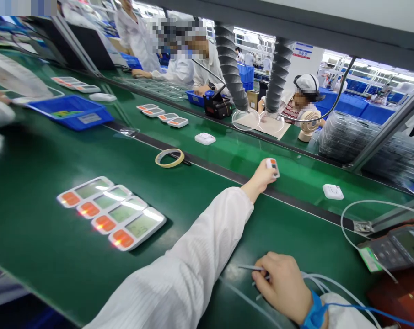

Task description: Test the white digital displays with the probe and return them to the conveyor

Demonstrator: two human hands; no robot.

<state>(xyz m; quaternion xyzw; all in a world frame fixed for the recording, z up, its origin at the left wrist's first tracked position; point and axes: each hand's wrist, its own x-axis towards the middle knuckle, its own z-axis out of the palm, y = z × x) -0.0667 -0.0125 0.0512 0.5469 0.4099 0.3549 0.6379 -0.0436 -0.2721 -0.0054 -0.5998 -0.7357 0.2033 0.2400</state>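
Observation:
My left hand, in a white sleeve, is stretched out over the far green strip, closed on a small white device with an orange button and a screen. Closer to me, my right hand is closed on a thin pointed metal tool; its exact kind I cannot make out. A blue wrist strap circles that wrist. To the left, a row of several white devices lies with screens up and red lights glowing by their orange buttons.
A tape roll lies by the dark divider. Beyond it are white devices, another white device and a fan. A blue tray sits left, a meter with cables right. Two ducts hang ahead; co-workers sit across.

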